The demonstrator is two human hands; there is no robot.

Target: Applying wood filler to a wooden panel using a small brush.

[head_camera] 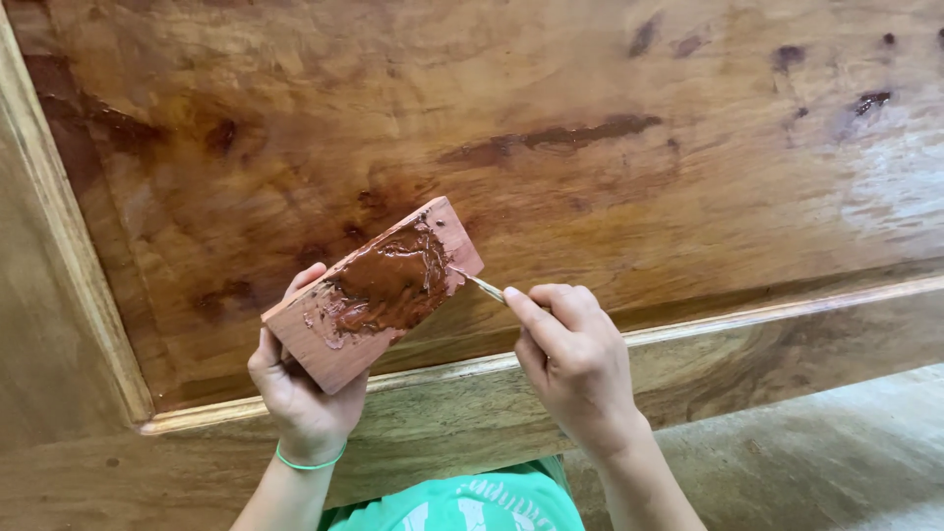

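Note:
My left hand (300,388) grips a small reddish wooden block (339,339) from below, tilted up to the right. Its top face carries a smear of dark brown paste (388,285). My right hand (570,359) pinches a thin pale stick (484,286) whose tip touches the paste at the block's right edge. Both hands hover in front of a large glossy brown wooden panel (551,128) with dark filled spots and streaks.
A lighter raised wooden frame (787,315) borders the panel along the bottom and left side (59,226). A grey floor (836,452) shows at lower right. My green shirt (462,503) and a green wristband (310,462) appear at the bottom.

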